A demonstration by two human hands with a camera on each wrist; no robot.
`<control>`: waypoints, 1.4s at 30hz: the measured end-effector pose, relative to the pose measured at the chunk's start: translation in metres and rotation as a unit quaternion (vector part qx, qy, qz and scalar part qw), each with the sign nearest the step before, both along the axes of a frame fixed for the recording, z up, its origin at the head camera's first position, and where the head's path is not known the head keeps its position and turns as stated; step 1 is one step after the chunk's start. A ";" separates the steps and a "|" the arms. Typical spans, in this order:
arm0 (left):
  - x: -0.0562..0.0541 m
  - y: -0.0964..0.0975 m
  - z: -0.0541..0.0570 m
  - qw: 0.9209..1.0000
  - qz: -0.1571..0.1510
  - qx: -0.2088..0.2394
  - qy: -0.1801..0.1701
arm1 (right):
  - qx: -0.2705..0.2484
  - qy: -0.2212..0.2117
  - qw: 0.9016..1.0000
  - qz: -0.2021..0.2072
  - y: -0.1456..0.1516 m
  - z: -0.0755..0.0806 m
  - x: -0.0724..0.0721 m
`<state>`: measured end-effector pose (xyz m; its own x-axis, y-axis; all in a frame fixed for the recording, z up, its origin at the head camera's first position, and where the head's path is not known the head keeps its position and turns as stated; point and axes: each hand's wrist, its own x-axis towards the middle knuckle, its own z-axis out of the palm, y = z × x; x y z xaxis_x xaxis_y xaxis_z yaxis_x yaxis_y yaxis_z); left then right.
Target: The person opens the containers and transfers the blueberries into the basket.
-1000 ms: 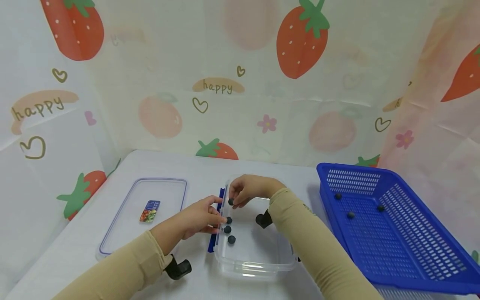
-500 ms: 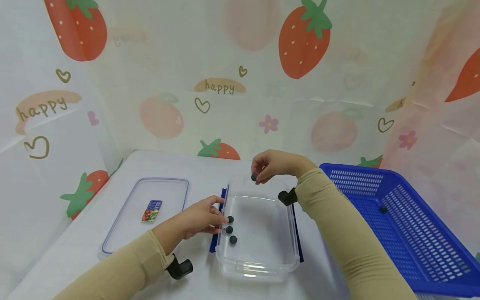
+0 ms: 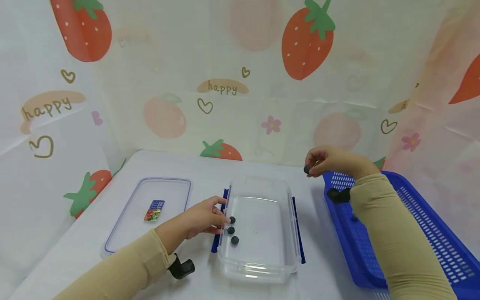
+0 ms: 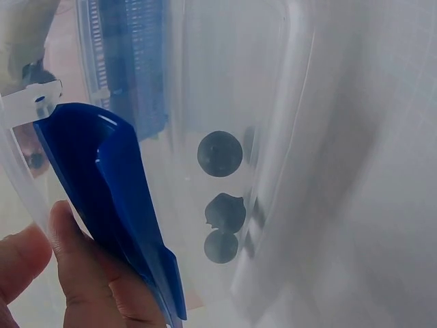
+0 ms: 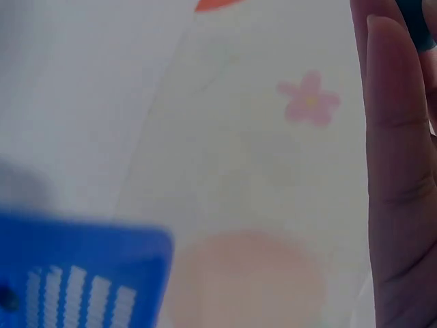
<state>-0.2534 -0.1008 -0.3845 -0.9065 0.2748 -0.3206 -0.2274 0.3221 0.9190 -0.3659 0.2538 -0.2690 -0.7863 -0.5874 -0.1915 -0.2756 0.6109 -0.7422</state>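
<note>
My right hand (image 3: pixel 328 161) pinches a dark blueberry (image 3: pixel 307 169) between thumb and fingertips, above the far left corner of the blue basket (image 3: pixel 346 250). In the right wrist view the thumb (image 5: pixel 399 150) and part of the held berry (image 5: pixel 418 24) show at the right edge. My left hand (image 3: pixel 204 218) grips the left wall of a clear plastic box (image 3: pixel 262 233), thumb over the rim. Three blueberries (image 3: pixel 231 230) sit in a row along that wall inside. The left wrist view shows fingers behind a blue latch flap (image 4: pixel 102 171), with the berries (image 4: pixel 220 154) seen through clear plastic.
A clear lid (image 3: pixel 127 229) with a purple-blue edge and a printed label (image 3: pixel 154 210) lies left of the box. One blueberry (image 3: pixel 354 218) shows in the basket; my right sleeve (image 3: pixel 393 225) covers part of it. A strawberry-print cloth (image 3: pixel 240 121) hangs behind the white table.
My right hand has lifted a blueberry from the far left part of the box and carried it right to the basket. The left hand keeps its grip on the box.
</note>
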 end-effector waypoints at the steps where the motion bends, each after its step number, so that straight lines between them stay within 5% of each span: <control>1: 0.000 0.000 0.000 1.000 0.001 0.000 0.000 | 0.000 0.002 1.000 -0.008 0.009 -0.001 0.001; 17: 0.001 0.002 0.003 1.000 0.007 -0.004 0.002 | -0.038 -0.042 0.995 -0.081 0.106 -0.033 0.009; 30: 0.001 0.002 0.001 1.000 0.008 -0.005 0.002 | -0.020 -0.068 0.994 -0.089 0.118 -0.054 0.001; 42: 0.001 0.002 0.001 1.000 0.007 -0.009 0.004 | -0.045 -0.067 0.992 -0.094 0.116 -0.046 0.003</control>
